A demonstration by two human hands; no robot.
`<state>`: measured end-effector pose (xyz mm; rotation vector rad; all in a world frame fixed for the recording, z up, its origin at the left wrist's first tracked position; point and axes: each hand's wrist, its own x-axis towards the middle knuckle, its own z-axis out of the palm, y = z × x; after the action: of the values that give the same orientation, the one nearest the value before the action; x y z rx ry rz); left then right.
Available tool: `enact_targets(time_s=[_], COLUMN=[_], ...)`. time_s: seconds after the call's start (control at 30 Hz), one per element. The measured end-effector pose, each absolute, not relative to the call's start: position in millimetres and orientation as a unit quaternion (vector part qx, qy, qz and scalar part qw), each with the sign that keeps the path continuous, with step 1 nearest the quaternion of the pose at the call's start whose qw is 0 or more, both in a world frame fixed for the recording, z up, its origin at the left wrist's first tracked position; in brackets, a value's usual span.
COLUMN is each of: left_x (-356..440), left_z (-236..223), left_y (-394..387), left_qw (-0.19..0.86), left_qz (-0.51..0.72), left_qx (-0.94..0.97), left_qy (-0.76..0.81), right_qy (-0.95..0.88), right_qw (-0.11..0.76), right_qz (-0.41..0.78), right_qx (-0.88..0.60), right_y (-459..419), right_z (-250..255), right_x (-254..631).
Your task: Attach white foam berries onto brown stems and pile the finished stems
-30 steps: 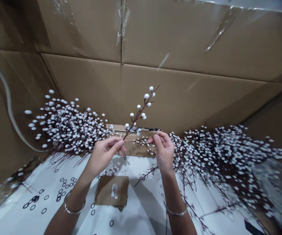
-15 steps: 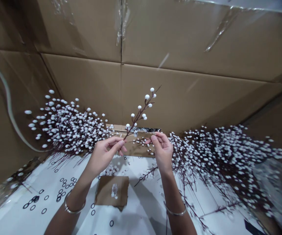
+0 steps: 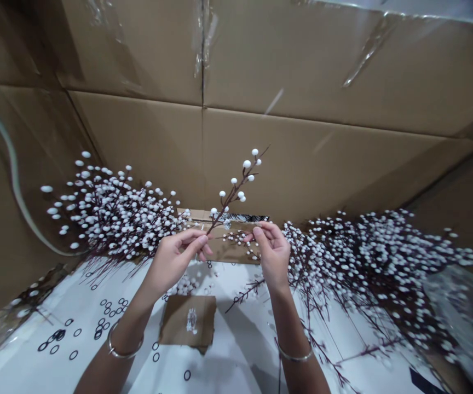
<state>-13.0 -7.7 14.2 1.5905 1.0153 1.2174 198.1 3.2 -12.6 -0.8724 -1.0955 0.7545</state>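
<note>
Between the finger and thumb of my left hand is the lower end of a berry stem, a brown artificial twig with several white berries. It leans up and to the right. My right hand is closed in a pinch to the right of the stem, apart from it; whatever its fingertips hold is too small to make out. A small clear piece shows by the lower part of the stem. Behind both hands lies a low cardboard box with dark patterned contents along its top.
A heap of white-berried stems lies at the left, and a larger heap at the right. Black rings are scattered over the white table. A cardboard piece bears clear bits. Cardboard walls rise behind.
</note>
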Motion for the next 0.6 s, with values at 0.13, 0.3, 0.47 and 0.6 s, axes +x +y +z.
enact_targets(time_s=[0.13, 0.3, 0.47, 0.6], left_x=[-15, -15, -14, -13], left_z=[14, 14, 15, 13], left_y=[-7, -6, -6, -6], left_qw=[0.43, 0.423, 0.42, 0.414], left_qz=[0.492, 0.495, 0.49, 0.488], left_qx=[0.638, 0.634, 0.633, 0.633], left_qy=[0.408, 0.418, 0.428, 0.435], right_qy=[-0.486, -0.461, -0.414, -0.405], right_qw=[0.711, 0.739, 0.794, 0.804], right_qz=[0.328, 0.306, 0.268, 0.234], right_qx=[-0.388, -0.384, -0.356, -0.368], right_y=[2, 0, -1, -2], right_z=[-11, -10, -6, -2], right_x=[199, 200, 205, 210])
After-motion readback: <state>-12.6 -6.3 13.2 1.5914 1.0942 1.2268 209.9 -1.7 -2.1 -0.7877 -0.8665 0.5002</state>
